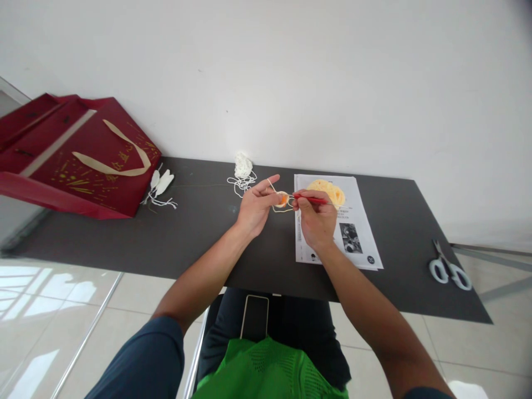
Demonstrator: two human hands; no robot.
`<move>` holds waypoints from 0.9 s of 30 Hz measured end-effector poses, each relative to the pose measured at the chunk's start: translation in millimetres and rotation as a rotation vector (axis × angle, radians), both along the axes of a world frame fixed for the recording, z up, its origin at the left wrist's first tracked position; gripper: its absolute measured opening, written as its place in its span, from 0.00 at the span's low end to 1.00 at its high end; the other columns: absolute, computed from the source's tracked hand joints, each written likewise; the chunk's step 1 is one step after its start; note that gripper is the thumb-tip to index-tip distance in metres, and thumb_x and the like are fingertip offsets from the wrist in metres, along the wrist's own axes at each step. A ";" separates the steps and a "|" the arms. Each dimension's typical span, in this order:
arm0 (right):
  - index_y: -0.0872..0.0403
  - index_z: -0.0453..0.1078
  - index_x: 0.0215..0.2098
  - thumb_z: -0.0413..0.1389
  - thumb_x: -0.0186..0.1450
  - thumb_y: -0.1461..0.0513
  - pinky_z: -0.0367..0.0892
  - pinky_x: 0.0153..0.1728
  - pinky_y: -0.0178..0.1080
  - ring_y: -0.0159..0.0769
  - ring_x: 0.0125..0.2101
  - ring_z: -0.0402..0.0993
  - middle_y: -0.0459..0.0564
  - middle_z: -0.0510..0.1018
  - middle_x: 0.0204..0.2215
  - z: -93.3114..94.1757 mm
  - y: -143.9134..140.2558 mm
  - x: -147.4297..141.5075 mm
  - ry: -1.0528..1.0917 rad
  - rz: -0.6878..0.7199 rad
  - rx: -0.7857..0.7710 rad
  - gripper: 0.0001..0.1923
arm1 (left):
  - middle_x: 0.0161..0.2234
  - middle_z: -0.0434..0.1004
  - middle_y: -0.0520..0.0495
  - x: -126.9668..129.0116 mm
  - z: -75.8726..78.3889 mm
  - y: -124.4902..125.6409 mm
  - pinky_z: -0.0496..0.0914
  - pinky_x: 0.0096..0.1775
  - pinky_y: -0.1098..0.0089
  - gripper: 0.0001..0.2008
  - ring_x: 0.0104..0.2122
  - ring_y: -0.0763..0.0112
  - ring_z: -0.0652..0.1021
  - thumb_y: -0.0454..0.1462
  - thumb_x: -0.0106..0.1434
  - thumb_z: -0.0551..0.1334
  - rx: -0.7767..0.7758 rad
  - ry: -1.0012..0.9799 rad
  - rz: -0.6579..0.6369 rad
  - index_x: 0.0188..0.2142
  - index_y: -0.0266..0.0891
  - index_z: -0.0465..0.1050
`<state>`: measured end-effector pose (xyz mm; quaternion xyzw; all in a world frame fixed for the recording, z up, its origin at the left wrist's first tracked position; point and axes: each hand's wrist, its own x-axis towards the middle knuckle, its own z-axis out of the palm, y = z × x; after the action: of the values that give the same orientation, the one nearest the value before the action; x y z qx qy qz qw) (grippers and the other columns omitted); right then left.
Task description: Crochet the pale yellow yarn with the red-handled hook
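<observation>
Dark table against white wall, pale tiled floor below; red gift bag upper left, scissors at right. At frame centre: left hand pinches small orange crochet piece; right hand closed around red crochet hook, tip at the piece, above printed sheet.

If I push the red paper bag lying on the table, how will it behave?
The red paper bag lies flat, so it would probably slide, not roll or tip. It looks empty, likely light. Its ribbon handle lies limp, probably floppy.
</observation>
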<state>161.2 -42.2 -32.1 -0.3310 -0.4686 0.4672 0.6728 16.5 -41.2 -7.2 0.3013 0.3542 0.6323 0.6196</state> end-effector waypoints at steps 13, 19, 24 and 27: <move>0.47 0.74 0.38 0.64 0.65 0.63 0.75 0.42 0.42 0.35 0.39 0.80 0.46 0.83 0.37 7.5 -9.9 7.3 -0.338 -0.192 0.234 0.05 | 0.24 0.77 0.56 2.2 -7.4 -2.5 0.69 0.33 0.70 0.27 0.24 0.75 0.73 0.32 0.51 0.69 0.073 0.524 0.254 0.52 0.37 0.79; 0.50 0.71 0.36 0.64 0.65 0.62 0.71 0.29 0.36 0.28 0.26 0.74 0.44 0.81 0.35 12.4 -8.8 5.1 -0.138 -0.108 0.015 0.05 | 0.24 0.73 0.58 3.9 -7.4 -6.6 0.70 0.38 0.69 0.22 0.26 0.77 0.71 0.30 0.54 0.65 0.272 0.610 0.306 0.48 0.41 0.81; 0.50 0.71 0.35 0.65 0.63 0.63 0.69 0.27 0.35 0.27 0.25 0.74 0.42 0.81 0.33 13.0 -2.5 8.7 -0.011 -0.026 -0.038 0.07 | 0.24 0.73 0.57 -0.8 -9.6 -1.8 0.68 0.32 0.71 0.20 0.24 0.77 0.71 0.29 0.50 0.67 0.232 0.452 0.197 0.44 0.42 0.83; 0.49 0.71 0.35 0.65 0.63 0.62 0.70 0.28 0.36 0.28 0.26 0.74 0.43 0.81 0.33 17.1 -7.0 9.5 -0.074 -0.031 -0.006 0.06 | 0.25 0.75 0.56 -3.0 -9.2 1.1 0.66 0.29 0.71 0.22 0.23 0.77 0.71 0.28 0.47 0.68 0.150 0.306 0.124 0.44 0.41 0.82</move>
<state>170.7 -49.2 -14.9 -0.3574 -0.4866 0.4458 0.6609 13.5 -40.2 -16.4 0.4169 0.4139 0.6408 0.4942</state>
